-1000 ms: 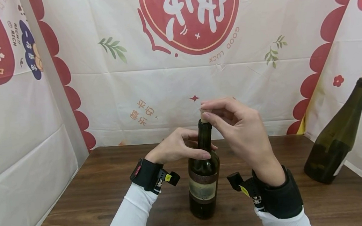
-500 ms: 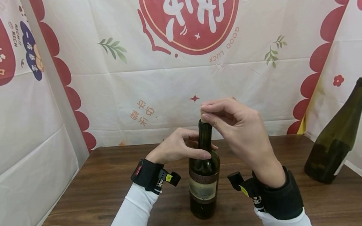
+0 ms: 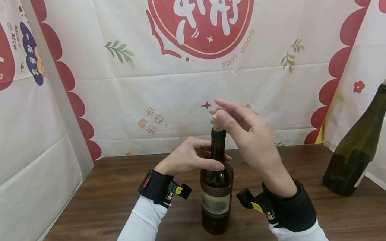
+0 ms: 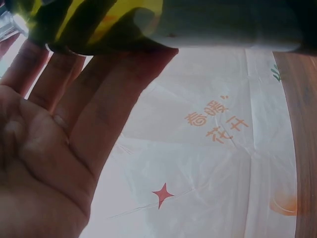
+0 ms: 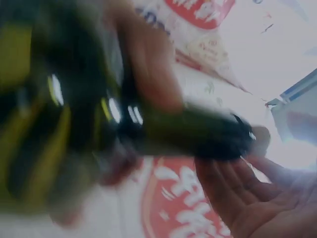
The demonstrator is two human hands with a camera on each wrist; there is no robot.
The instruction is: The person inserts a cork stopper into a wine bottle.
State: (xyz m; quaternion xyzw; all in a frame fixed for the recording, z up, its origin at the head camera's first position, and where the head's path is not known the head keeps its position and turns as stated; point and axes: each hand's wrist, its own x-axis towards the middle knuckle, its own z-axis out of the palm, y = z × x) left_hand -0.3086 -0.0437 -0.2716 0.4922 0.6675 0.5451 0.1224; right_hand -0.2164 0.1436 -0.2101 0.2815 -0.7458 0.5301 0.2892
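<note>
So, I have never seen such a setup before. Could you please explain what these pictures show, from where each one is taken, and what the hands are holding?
No machine here: a person works with two bare hands and wears three cameras. The large picture comes from a camera on the head, looking down at a brown wooden table. The other two come from black cameras strapped on the wrists, so they see the hands from very near and are partly blurred.

On the table stands a dark wine bottle. The left hand grips its neck. The right hand is at the cork in the bottle's mouth, fingers mostly straight; whether it pinches the cork I cannot tell. A second green bottle with a cork leans at the right, near the printed cloth backdrop.
</note>
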